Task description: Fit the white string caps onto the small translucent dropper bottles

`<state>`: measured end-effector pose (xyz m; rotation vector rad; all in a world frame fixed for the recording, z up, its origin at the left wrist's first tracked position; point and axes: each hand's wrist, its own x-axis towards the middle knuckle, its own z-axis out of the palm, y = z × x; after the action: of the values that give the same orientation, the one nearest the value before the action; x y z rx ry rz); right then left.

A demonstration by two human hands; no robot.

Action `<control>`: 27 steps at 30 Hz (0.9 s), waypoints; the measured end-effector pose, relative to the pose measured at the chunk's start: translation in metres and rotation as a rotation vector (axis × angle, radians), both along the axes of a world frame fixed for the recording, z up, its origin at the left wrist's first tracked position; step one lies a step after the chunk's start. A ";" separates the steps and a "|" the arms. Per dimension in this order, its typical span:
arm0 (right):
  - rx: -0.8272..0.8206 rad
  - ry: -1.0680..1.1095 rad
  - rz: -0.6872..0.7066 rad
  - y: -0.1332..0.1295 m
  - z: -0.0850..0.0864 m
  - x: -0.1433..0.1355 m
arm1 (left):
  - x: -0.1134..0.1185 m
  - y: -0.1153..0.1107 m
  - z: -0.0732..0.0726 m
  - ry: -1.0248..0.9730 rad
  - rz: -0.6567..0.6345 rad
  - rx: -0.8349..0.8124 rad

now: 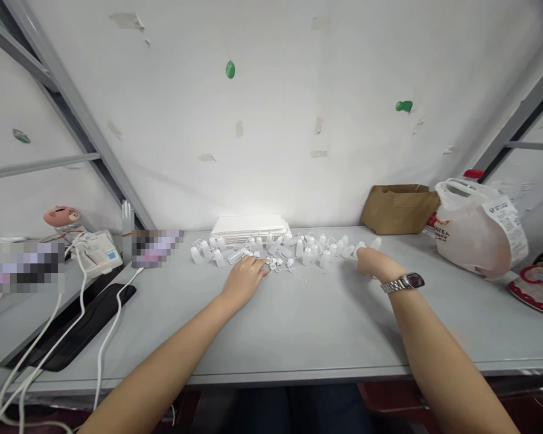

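Note:
A row of small translucent white squeeze bottles (307,256) spans the middle of the grey table, some upright, others lying. Many have cap pieces attached. In front of them is a little heap of loose white caps (274,263). My left hand (244,279) rests palm down at the heap's left edge, fingers stretched out and touching or just above the caps. At the right end of the row, my right hand (371,263) is curled, with a watch on the wrist. Its fingertips are hidden, so what they hold does not show. A bottle (377,243) appears just behind it.
Behind the bottles lies a stack of white boards or trays (248,225). A brown cardboard box (398,208) and a plastic carrier bag (475,232) stand at right. Left are a black pouch (90,325), white cables (111,337) and a white device (99,253).

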<state>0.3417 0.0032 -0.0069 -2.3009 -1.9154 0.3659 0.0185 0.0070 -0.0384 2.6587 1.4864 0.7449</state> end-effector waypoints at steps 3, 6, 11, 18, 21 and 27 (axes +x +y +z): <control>-0.087 0.034 0.010 -0.003 0.011 -0.006 | -0.003 0.000 0.004 0.009 0.031 0.001; -0.172 0.272 0.174 -0.013 0.028 -0.020 | -0.009 0.000 0.013 -0.027 0.089 -0.049; -0.235 0.825 0.565 -0.029 0.047 -0.059 | -0.021 0.002 0.026 -0.160 0.013 -0.240; -0.160 1.205 0.459 -0.022 0.016 -0.095 | -0.039 0.008 0.030 -0.035 -0.036 -0.298; -0.154 1.272 0.371 -0.019 0.009 -0.099 | -0.048 0.012 0.040 0.006 0.065 -0.285; -0.155 1.306 0.331 -0.023 0.011 -0.104 | -0.050 0.011 0.040 0.119 0.150 -0.302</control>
<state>0.2373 -0.0197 0.0041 -1.1023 -1.4536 1.5722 -0.0317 0.0185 0.0020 2.4240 1.6868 0.3365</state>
